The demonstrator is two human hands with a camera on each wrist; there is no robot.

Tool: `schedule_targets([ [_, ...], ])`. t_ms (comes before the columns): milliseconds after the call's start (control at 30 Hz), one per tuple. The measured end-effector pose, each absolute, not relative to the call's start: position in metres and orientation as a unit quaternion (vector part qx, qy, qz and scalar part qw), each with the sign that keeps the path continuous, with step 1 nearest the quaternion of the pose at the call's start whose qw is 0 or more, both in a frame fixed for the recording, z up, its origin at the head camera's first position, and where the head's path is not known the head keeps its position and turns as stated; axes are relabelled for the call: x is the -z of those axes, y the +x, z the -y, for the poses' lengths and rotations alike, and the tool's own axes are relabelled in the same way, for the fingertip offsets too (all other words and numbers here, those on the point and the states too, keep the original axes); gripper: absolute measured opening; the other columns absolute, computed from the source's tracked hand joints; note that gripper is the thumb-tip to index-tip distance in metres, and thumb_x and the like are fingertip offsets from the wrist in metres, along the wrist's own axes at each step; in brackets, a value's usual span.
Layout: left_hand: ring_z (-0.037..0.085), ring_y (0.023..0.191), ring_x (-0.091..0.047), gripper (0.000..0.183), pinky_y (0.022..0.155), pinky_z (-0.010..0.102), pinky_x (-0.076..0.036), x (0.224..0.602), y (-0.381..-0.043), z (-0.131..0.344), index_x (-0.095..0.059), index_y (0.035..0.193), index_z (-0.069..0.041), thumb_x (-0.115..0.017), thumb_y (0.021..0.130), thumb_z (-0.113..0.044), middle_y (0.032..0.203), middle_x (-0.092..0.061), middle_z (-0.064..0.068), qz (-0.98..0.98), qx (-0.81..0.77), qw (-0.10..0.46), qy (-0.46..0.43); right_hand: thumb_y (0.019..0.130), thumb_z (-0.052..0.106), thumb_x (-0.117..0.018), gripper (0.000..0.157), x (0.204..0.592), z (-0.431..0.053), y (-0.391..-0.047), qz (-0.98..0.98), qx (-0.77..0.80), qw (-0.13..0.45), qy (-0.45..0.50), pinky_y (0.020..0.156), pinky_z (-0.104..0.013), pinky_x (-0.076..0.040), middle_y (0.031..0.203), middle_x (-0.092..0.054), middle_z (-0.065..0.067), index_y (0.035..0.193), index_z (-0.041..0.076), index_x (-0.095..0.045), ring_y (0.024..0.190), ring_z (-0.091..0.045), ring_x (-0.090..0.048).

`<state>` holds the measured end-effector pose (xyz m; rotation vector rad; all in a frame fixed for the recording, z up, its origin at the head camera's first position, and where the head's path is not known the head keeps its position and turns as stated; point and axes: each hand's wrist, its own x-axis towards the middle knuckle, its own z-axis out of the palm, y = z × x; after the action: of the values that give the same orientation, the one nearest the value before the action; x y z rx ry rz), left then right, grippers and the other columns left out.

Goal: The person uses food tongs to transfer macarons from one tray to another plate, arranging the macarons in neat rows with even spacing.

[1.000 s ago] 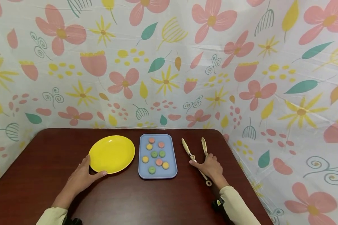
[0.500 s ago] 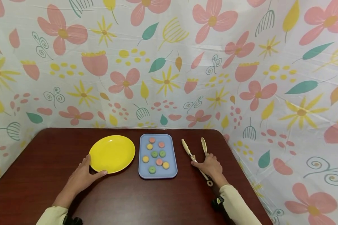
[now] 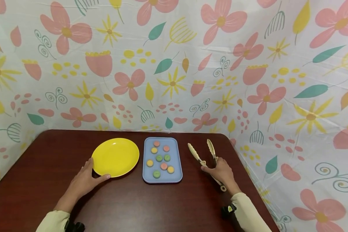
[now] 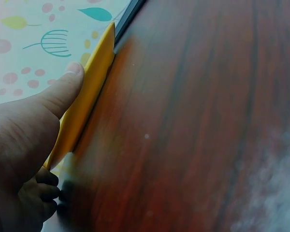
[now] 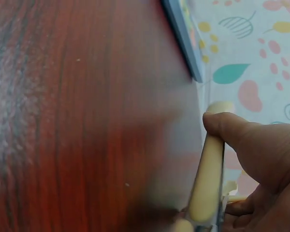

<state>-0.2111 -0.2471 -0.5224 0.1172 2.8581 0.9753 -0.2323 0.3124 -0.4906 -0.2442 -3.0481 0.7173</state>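
A round yellow plate lies on the left part of the table, and my left hand holds its near-left rim. In the left wrist view my thumb presses along the plate's edge, the other fingers curled lower down. On the right, my right hand grips cream-tipped tongs around their arms, the two tips spread apart and pointing away from me. My right thumb lies on one cream handle in the right wrist view. Between the hands sits a blue tray bearing small macaron-like rounds.
The rounds are pink, yellow and green, several in all, spread over the tray. A dark reddish-brown table bears everything. Flower-patterned cloth hangs behind the far edge and along the right side.
My right hand has shifted slightly to the right with the tongs, whose ring end has swung rightward. The left hand and plate stay in place. The head view has tilted a little.
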Motion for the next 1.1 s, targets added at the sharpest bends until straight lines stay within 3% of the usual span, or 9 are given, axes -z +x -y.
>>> schedule_targets([
  [200,0.067,0.142,-0.014,0.136,0.107,0.080,-0.022,0.521,-0.210,0.250,0.007,0.158,0.011,-0.067,0.082,-0.076,0.159,-0.005,0.045,-0.946,-0.318,0.063,0.031,0.080,0.054,-0.083,0.096,0.484,-0.316,-0.229,0.969,-0.239,0.039,-0.037,0.093,-0.064,-0.048,0.127,-0.057,-0.033,0.137,-0.015,-0.046,0.114,-0.049,-0.059],
  [333,0.066,0.143,-0.013,0.137,0.108,0.079,-0.021,0.522,-0.211,0.251,0.006,0.157,0.012,-0.067,0.082,-0.077,0.159,-0.005,0.045,-0.947,-0.314,0.065,0.029,0.078,0.051,-0.086,0.084,0.477,-0.319,-0.228,0.969,-0.237,0.069,-0.013,0.080,-0.055,-0.053,0.105,-0.066,-0.024,0.127,-0.010,-0.056,0.092,-0.039,-0.065],
  [467,0.064,0.144,-0.012,0.137,0.110,0.078,-0.019,0.524,-0.213,0.248,0.003,0.158,0.013,-0.068,0.081,-0.076,0.159,-0.005,0.044,-0.946,-0.316,0.060,0.032,0.077,0.051,-0.088,0.072,0.468,-0.325,-0.226,0.968,-0.235,0.085,0.000,0.065,-0.041,-0.047,0.081,-0.061,-0.009,0.116,-0.003,-0.061,0.070,-0.023,-0.056],
  [667,0.067,0.142,-0.016,0.135,0.106,0.080,-0.024,0.527,-0.214,0.246,0.000,0.159,0.010,-0.068,0.081,-0.076,0.160,-0.010,0.043,-0.947,-0.316,0.051,0.036,0.077,0.047,-0.089,0.066,0.459,-0.332,-0.223,0.964,-0.246,0.095,0.038,0.059,-0.033,-0.039,0.071,-0.053,-0.003,0.117,0.003,-0.062,0.061,-0.017,-0.046],
  [767,0.067,0.141,-0.017,0.134,0.106,0.080,-0.025,0.528,-0.215,0.247,0.000,0.160,0.009,-0.069,0.081,-0.075,0.160,-0.011,0.043,-0.946,-0.318,0.048,0.035,0.076,0.048,-0.089,0.075,0.456,-0.335,-0.223,0.961,-0.249,0.102,0.059,0.062,-0.035,-0.045,0.081,-0.063,-0.009,0.128,0.001,-0.061,0.067,-0.021,-0.056],
  [900,0.067,0.142,-0.017,0.135,0.105,0.081,-0.026,0.529,-0.216,0.248,0.001,0.161,0.006,-0.069,0.080,-0.076,0.160,-0.011,0.042,-0.946,-0.320,0.048,0.034,0.076,0.047,-0.089,0.091,0.450,-0.336,-0.222,0.960,-0.244,0.110,0.085,0.076,-0.047,-0.055,0.112,-0.070,-0.024,0.140,-0.008,-0.054,0.090,-0.032,-0.069],
  [967,0.067,0.142,-0.017,0.135,0.105,0.081,-0.027,0.529,-0.216,0.248,0.001,0.161,0.006,-0.068,0.080,-0.077,0.160,-0.011,0.042,-0.946,-0.319,0.048,0.032,0.077,0.047,-0.089,0.094,0.446,-0.334,-0.221,0.960,-0.236,0.115,0.097,0.082,-0.052,-0.056,0.123,-0.067,-0.027,0.141,-0.011,-0.053,0.099,-0.036,-0.069],
  [1100,0.067,0.142,-0.018,0.135,0.105,0.080,-0.026,0.530,-0.216,0.250,0.000,0.160,0.007,-0.069,0.080,-0.077,0.160,-0.011,0.042,-0.946,-0.318,0.046,0.029,0.078,0.046,-0.088,0.090,0.438,-0.330,-0.219,0.959,-0.232,0.111,0.121,0.084,-0.052,-0.056,0.127,-0.066,-0.027,0.140,-0.010,-0.055,0.108,-0.038,-0.068],
])
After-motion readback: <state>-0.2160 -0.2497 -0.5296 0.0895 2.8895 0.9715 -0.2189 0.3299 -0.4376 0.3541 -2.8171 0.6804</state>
